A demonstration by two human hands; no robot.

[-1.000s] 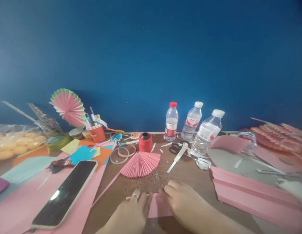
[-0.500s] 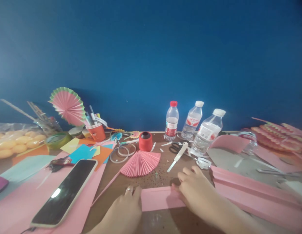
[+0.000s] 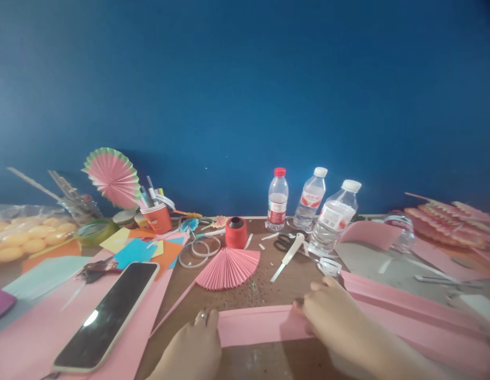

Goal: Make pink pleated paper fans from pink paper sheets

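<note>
At the lower middle of the frame, a long flat strip of pink paper point(image 3: 256, 328) with a narrow fold along its far edge lies on the brown wooden bench point(image 3: 248, 364). The person's left hand point(image 3: 193, 343), with a silver-coloured ring, rests at the left end of the strip, its fingers bent and close together. The right hand point(image 3: 332, 316) is at the right end, with the fingers curled over the paper; whether either hand pinches the paper or only presses it cannot be told.

Above the strip, near the centre, there is a pink pleated paper fan point(image 3: 228, 270), and just behind it a red spool with a black top point(image 3: 236, 235).

Right of centre stand three clear plastic bottles: one with a red cap and a red-and-white label point(image 3: 277, 203), one with a white cap and red marks on its label point(image 3: 309, 200), and a nearer white-capped one with a pale label point(image 3: 334, 221). The labels carry some printing, but it is too blurred for reading. At the lower left, a phone with a dark screen point(image 3: 106, 319) lies on pink paper; on the screen no writing is readable.
</note>
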